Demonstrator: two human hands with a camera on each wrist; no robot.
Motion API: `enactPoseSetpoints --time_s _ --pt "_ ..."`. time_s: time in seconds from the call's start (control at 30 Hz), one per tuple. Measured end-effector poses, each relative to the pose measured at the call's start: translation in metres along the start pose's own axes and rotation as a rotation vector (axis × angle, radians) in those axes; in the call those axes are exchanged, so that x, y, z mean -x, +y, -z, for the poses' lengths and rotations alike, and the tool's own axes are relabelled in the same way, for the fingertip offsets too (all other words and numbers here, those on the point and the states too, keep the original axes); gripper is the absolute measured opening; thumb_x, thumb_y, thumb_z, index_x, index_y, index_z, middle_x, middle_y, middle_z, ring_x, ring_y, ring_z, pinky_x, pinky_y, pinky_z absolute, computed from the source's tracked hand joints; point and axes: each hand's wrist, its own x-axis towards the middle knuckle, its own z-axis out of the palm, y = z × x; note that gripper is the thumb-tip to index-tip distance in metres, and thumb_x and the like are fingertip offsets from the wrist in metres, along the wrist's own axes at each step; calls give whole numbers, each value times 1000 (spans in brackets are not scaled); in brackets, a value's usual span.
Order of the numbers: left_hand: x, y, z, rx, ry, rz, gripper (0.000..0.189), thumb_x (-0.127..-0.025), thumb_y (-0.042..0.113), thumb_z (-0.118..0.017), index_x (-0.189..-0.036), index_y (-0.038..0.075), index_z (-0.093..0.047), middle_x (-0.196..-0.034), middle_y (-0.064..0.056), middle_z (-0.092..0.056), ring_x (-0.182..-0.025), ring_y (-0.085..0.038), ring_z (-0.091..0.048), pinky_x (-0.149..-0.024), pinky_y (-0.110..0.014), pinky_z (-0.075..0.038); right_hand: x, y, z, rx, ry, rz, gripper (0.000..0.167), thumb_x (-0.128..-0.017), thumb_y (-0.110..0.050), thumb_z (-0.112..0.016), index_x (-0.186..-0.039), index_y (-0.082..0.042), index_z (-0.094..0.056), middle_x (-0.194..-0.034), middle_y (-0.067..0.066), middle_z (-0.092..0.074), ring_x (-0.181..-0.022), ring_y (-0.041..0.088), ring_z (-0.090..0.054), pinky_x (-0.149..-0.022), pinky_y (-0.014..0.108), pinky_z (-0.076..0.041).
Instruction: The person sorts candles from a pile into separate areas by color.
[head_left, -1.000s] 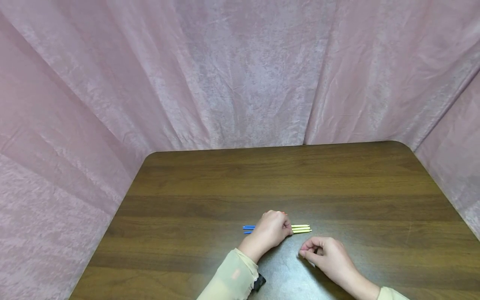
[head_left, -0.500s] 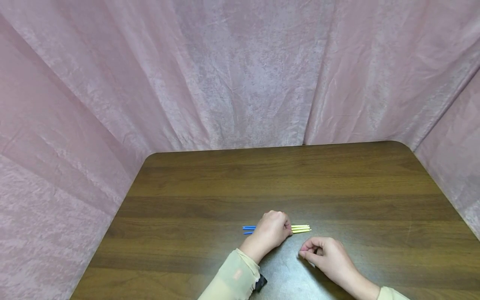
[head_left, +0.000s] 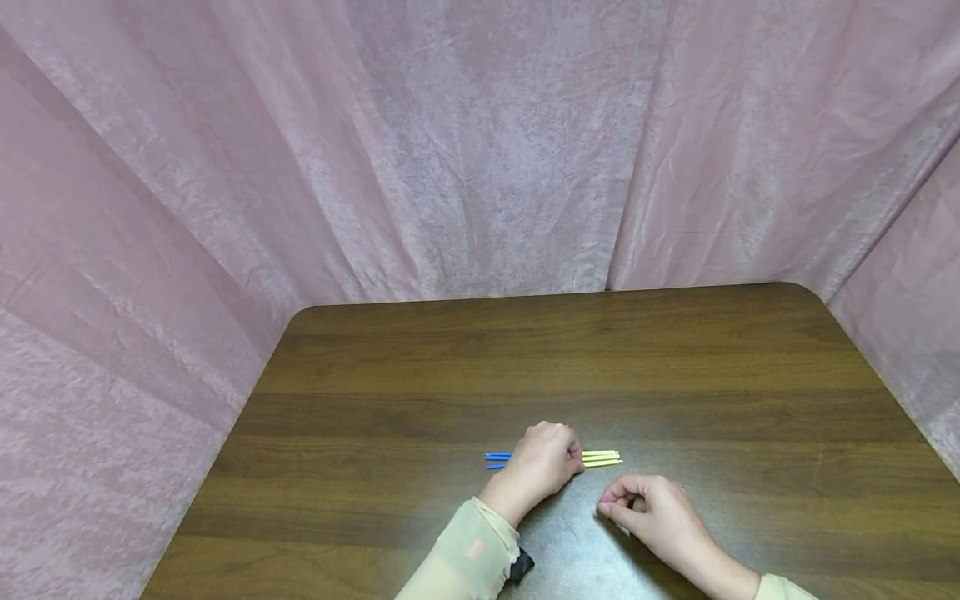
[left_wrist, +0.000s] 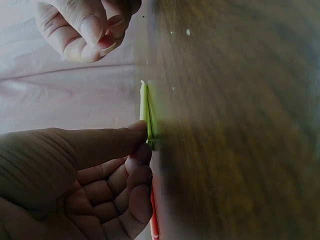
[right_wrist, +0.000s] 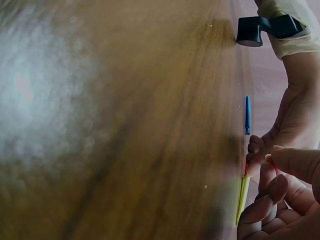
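My left hand (head_left: 545, 459) lies over the middle of a row of thin candles. Blue candles (head_left: 497, 456) stick out to its left and yellow-green candles (head_left: 602, 457) to its right. In the left wrist view its thumb and index finger pinch the near end of a yellow-green candle (left_wrist: 145, 105). A red candle (left_wrist: 154, 217) shows behind the other fingers, mostly hidden. My right hand (head_left: 654, 510) rests to the lower right of the row, fingers loosely curled, thumb tip near the index fingertip; no candle shows in it, only a reddish spot there.
The brown wooden table (head_left: 450, 358) extends well beyond the candles. Pink curtains (head_left: 480, 150) hang along its back and sides. A black camera mount (right_wrist: 265, 29) sits on the left wrist, over the sleeve.
A small orange-red tip seen beyond the left hand's knuckles one second ago is out of sight now. Both hands have otherwise stayed nearly still.
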Motion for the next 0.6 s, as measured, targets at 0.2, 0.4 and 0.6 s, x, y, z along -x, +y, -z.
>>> enactPoseSetpoints --time_s 0.2,0.4,0.6 --pt "0 0 1 -5 4 3 12 -72 18 -80 -65 22 -71 -68 12 -67 -65 -10 -64 -57 -22 -47 0 0 0 1 -2 0 12 -80 -13 -78 -76 -18 -69 -65 -13 -56 -50 -3 -42 -47 21 -38" --pt "0 0 0 -6 5 -4 11 -72 19 -81 -66 22 -73 -69 12 -68 -66 -9 -65 -58 -22 -47 0 0 0 1 -6 9 12 -80 -13 -78 -76 -18 -69 -65 -14 -57 -50 -3 -42 -47 21 -38" --pt "1 0 1 -1 4 11 10 -70 18 -80 -66 23 -73 -69 12 -68 -66 -10 -64 -58 -22 -47 1 0 0 1 -9 12 12 -80 -13 -78 -75 -19 -69 -65 -14 -56 -50 -3 -42 -47 21 -38"
